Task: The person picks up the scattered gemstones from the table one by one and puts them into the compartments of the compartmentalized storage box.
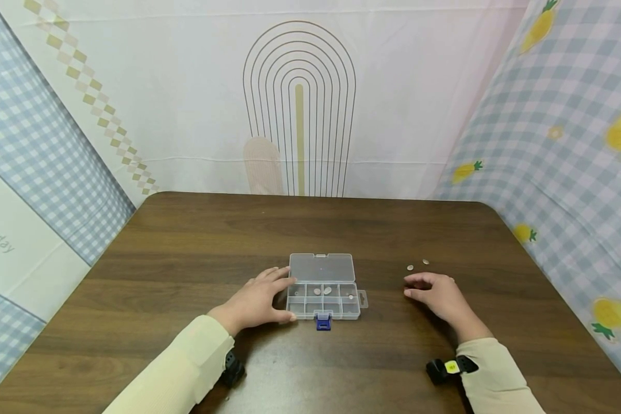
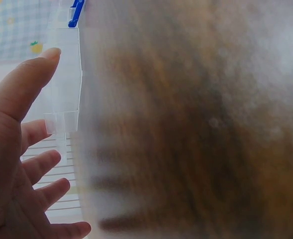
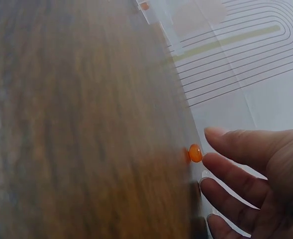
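Note:
A clear plastic compartment box lies on the table with its lid raised back and a blue clasp in front. Two pale oval pieces lie in the back middle compartments, with smaller bits in the outer ones. My left hand is at the box's left side, fingers spread, thumb by the front corner. To the right of the box, my right hand hovers low with thumb and forefinger apart. Just before those fingertips, an orange bead rests on the table, hidden in the head view.
Two small pale pieces lie just beyond the right hand. A clear hanging tab juts from the box's right side. The brown wood table ends at a patterned cloth behind, with checked cloth at both sides.

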Demonstrator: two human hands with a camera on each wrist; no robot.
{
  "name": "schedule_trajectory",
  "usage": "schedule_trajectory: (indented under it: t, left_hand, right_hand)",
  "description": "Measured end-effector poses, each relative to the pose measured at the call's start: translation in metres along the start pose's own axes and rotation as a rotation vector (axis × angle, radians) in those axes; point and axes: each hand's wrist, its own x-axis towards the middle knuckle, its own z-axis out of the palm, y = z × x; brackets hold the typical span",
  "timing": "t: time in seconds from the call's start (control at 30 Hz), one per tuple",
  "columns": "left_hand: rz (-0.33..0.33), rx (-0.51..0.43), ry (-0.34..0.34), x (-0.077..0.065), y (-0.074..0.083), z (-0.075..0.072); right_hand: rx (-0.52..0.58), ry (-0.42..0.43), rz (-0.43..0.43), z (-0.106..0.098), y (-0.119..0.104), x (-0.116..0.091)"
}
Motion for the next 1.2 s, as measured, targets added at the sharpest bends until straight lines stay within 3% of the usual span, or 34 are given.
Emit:
schedule_trajectory:
  t: [0.5, 1.2]
  left_hand:
    - [-0.005, -0.004, -0.007, -0.0005, 0.0006, -0.0004]
    - [-0.007, -0.008, -0.008, -0.0004, 0.001, -0.0002]
  right_hand:
    - [-0.019, -0.032, -0.014, 0.0026, -0.0018, 0.0023]
    - [-0.06, -0.016, -0.017, 0.0068, -0.0005, 0.0052]
